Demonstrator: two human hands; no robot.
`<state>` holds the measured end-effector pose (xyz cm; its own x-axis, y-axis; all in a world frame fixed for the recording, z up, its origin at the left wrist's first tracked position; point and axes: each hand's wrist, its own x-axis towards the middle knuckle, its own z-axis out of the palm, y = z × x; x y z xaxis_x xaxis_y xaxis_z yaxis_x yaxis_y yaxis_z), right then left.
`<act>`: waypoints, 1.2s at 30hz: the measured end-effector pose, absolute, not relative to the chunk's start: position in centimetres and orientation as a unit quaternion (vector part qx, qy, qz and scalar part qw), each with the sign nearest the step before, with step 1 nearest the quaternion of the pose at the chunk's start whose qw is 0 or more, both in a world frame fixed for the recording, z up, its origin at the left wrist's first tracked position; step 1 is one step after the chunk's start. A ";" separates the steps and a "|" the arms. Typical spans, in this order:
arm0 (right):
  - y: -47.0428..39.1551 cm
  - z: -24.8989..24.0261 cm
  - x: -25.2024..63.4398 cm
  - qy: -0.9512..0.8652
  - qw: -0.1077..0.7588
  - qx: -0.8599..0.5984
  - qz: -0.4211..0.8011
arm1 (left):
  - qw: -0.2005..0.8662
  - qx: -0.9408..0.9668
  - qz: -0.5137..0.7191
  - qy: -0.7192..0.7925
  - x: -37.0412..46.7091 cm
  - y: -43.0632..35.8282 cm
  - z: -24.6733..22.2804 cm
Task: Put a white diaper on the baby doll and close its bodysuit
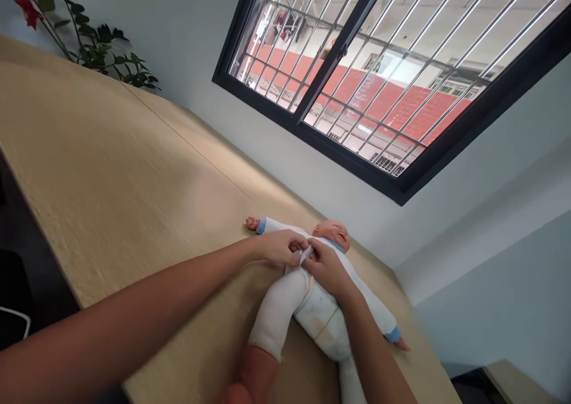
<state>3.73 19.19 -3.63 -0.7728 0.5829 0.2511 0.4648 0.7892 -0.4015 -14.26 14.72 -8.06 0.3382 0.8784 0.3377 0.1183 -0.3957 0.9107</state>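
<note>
A baby doll lies on its back on the wooden table, in a white long-sleeved top with blue cuffs and collar. Its diaper is white with faint printing, and its legs point toward me. At the doll's waist, my left hand is closed with its fingertips on a white diaper tab. My right hand pinches the same tab from the other side, its forearm passing over the doll's body. Part of the diaper and the doll's belly are hidden behind my hands.
The light wooden table runs along the wall, its near edge at the left. A potted-looking green plant with a red flower stands behind its far left. Above is a barred window with a black frame. A lower cabinet-like piece sits bottom right.
</note>
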 end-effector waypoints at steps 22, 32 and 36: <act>19.3 -3.8 3.7 -0.938 0.169 -0.288 0.096 | 0.192 0.785 0.363 0.465 -14.1 13.6 -6.9; 19.5 -3.6 3.7 -0.942 0.152 -0.282 0.099 | 0.105 0.817 0.284 0.490 -13.6 13.7 -7.9; 19.3 -3.6 3.8 -0.940 0.154 -0.285 0.105 | 0.111 0.817 0.273 0.496 -13.7 13.8 -8.1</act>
<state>3.78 19.27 -3.56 -0.7904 0.5676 0.2304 0.5032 0.8161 -0.2843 -13.67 13.75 -8.14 0.3583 0.8710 0.3362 0.7492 -0.4831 0.4531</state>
